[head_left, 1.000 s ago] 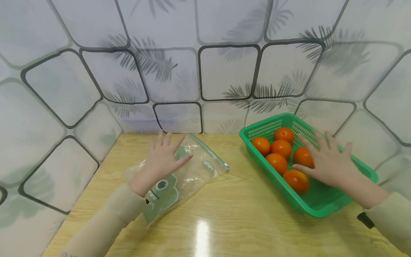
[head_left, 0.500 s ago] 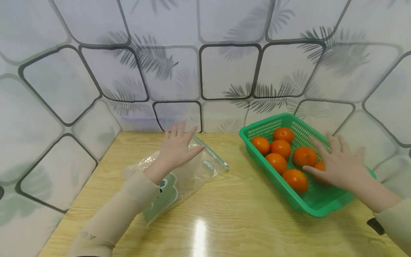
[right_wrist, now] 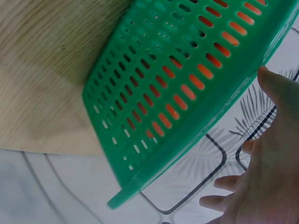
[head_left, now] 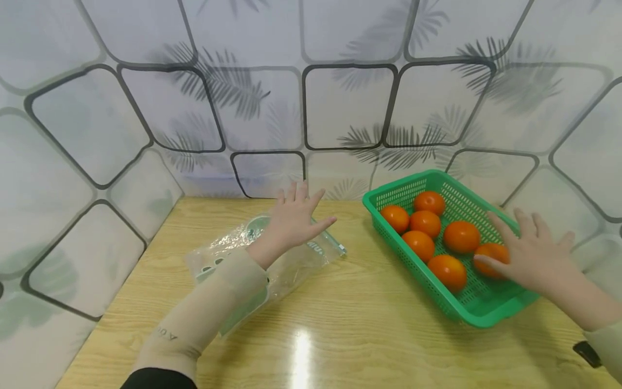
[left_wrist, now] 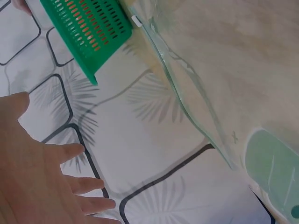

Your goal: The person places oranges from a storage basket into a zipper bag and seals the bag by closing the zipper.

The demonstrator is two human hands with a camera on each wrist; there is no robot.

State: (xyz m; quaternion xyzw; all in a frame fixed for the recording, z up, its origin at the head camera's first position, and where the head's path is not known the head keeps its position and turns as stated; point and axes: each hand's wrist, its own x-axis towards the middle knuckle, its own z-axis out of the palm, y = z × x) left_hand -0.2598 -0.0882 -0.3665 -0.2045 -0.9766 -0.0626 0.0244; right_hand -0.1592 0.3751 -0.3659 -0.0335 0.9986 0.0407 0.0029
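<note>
My left hand (head_left: 291,219) is held with fingers spread above a clear zip bag (head_left: 296,275) that lies flat on the table and has a green cartoon print. In the left wrist view that hand (left_wrist: 51,177) holds nothing and appears apart from the bag's zip edge (left_wrist: 175,86). Fingers spread as well, my right hand (head_left: 539,259) is over the right side of a green plastic basket (head_left: 478,319). Several round orange-red fruits (head_left: 461,236) sit in the basket. The right wrist view shows the thumb overlapping the basket rim (right_wrist: 187,144); whether it touches is unclear.
The wooden tabletop (head_left: 359,335) reaches back to a patterned wall covering (head_left: 347,108), which also rises on the left and right. A small dark object (head_left: 587,354) shows beside the right sleeve.
Both hands have moved to the right with fingers still spread, the left also slightly upward. A fruit that the right hand had covered now shows. The bag and basket stay in place.
</note>
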